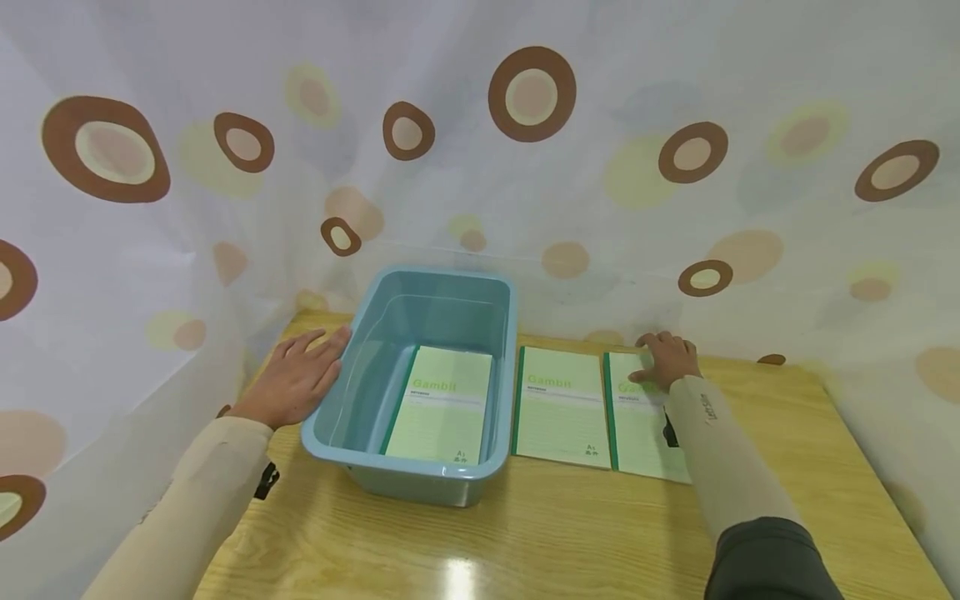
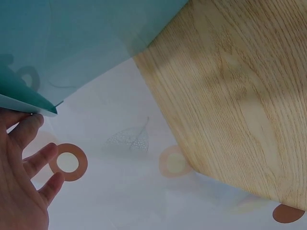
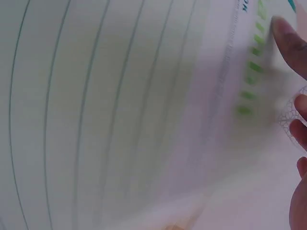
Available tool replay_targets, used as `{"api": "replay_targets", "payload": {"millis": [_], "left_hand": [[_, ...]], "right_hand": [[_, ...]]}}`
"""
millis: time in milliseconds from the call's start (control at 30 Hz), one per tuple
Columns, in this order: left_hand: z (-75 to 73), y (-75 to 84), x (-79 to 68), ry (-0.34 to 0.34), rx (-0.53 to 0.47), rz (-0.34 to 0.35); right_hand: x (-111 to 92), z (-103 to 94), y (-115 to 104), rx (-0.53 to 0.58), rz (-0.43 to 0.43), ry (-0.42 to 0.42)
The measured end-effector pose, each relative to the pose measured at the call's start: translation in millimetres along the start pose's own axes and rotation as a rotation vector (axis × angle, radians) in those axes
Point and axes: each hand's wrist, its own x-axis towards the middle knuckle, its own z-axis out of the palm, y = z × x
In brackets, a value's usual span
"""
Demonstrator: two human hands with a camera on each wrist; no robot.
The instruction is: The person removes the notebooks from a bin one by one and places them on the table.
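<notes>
On the table stands a light blue plastic basin (image 1: 442, 471) with a pale green notebook (image 1: 442, 396) lying inside it. My left hand (image 1: 296, 375) rests against the basin's left rim, fingertips touching it; the left wrist view shows these fingers (image 2: 33, 165) spread. Two more notebooks lie flat to the right of the basin. The nearer one is the middle notebook (image 1: 558, 417). Over the top part of the right-hand notebook (image 1: 645, 433) is my right hand (image 1: 667, 362), thumb on the cover and fingers at the far edge. Its lined cover (image 3: 120, 115) fills most of the right wrist view, partly blurred.
The wooden table (image 1: 600, 542) has a light grain. A white sheet (image 1: 450, 200) printed with brown rings and pale dots rises behind the table and along both sides. Green spines run down the notebooks' left edges.
</notes>
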Motion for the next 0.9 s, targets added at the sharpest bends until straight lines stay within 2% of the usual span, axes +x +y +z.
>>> {"api": "replay_targets", "payload": {"millis": [567, 767, 900], "left_hand": [[-0.1, 0.5, 0.6, -0.001, 0.01, 0.001], [-1.3, 1.8, 1.6, -0.006, -0.023, -0.019], [-1.9, 2.2, 2.2, -0.014, -0.034, -0.026]], "right_hand": [[-3, -9.7, -4, 0.045, 0.016, -0.015], [-1, -13.7, -10, 0.068, -0.019, 0.039], [4, -23.5, -24, 0.102, -0.073, 0.077]]}}
